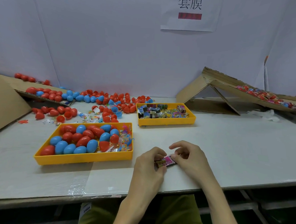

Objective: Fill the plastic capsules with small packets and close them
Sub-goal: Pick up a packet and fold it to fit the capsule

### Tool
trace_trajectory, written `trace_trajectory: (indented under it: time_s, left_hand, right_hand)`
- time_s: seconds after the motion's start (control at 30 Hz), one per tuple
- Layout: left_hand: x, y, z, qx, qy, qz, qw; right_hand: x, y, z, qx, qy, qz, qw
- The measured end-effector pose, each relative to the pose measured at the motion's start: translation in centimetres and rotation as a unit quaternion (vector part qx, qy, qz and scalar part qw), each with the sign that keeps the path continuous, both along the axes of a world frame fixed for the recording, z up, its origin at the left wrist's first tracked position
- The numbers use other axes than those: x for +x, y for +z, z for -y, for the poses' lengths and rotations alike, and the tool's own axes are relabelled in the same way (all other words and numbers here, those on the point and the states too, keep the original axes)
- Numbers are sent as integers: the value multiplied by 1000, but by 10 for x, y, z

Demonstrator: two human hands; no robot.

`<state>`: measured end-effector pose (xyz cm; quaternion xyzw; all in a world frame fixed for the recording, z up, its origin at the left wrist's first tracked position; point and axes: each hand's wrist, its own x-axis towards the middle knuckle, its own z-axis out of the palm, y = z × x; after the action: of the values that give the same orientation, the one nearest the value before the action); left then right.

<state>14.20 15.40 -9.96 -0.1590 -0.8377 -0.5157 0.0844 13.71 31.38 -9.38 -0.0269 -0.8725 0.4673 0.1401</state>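
The packet (165,161) — pink and yellow print with a dark edge — lies low over the table (226,148), just right of the near yellow tray (82,157) and off its front right corner. I hold it with both hands.

My left hand (148,163) grips the packet's left end: fingers curled over the top, thumb under the near edge. My right hand (191,158) pinches the right end between thumb and a curled finger; its index finger is raised clear of the packet. I cannot tell whether the packet touches the table.

The near yellow tray holds closed capsules (79,139), red and blue, filling its left and middle. Small clear toy bags (124,141) sit along its right wall.

Behind the tray and to its right stands a second yellow tray (167,122), apart from it, loaded with printed packets (162,110). Directly behind the near tray, loose capsule halves (107,100) — mostly red, some blue — are scattered across the table up to the back wall. To the tray's left, a cardboard sheet (6,103) slopes onto the table. Well to its right, past the second tray, a cardboard ramp (220,91) carries more filled items. A strip of clear tape (76,186) crosses the table edge in front of the tray.
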Motion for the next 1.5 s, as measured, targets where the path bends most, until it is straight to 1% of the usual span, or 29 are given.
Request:
trace_trajectory:
  time_s: [0.07, 0.1, 0.17, 0.23, 0.3, 0.47, 0.63, 0.77, 0.87, 0.97, 1.03, 1.13, 1.2, 1.27, 1.4, 1.5]
  left_hand:
    - [0, 0, 0, -2, 1, 3, 1000]
    - [0, 0, 0, -3, 2, 5, 1000]
    - [0, -1, 0, -7, 0, 6, 1000]
    - [0, -1, 0, -20, -7, 6, 1000]
    - [1, 1, 0, -22, -11, 4, 1000]
    - [2, 6, 1, 86, -3, 29, 996]
    - [2, 6, 2, 66, -34, 32, 997]
    - [0, 6, 4, 61, -45, 44, 996]
    - [1, 8, 6, 92, -57, 44, 993]
    - [0, 9, 10, 160, -64, 44, 984]
    - [-1, 9, 13, 203, -67, 52, 975]
    - [-1, 9, 14, 221, -74, 55, 971]
    - [-1, 9, 14, 232, -70, 53, 969]
    - [-1, 9, 15, 249, -66, 56, 965]
    - [-1, 12, 18, 279, -70, 72, 955]
    - [-1, 11, 18, 265, -68, 67, 959]
  right_hand:
    - [0, -2, -2, 8, -44, -19, 999]
    - [0, -3, -3, -3, -70, -36, 997]
    - [3, -2, -8, -68, -91, -72, 991]
    - [7, 0, -10, -145, -59, -94, 983]
    - [10, 4, -10, -193, -8, -102, 976]
    - [15, 8, -8, -199, 72, -90, 973]
    - [19, 10, -8, -212, 123, -89, 965]
    - [21, 11, -7, -207, 136, -99, 964]
    - [22, 13, -5, -212, 135, -102, 962]
    - [21, 15, -5, -218, 129, -85, 964]
    - [19, 16, -4, -195, 129, -62, 970]
    - [15, 16, -1, -167, 158, -23, 973]
    - [13, 18, 3, -181, 172, -26, 968]
    - [10, 17, 7, -203, 163, -44, 964]
    - [9, 7, 13, -278, 149, -56, 947]
    - [11, 5, 9, -314, 150, -62, 935]
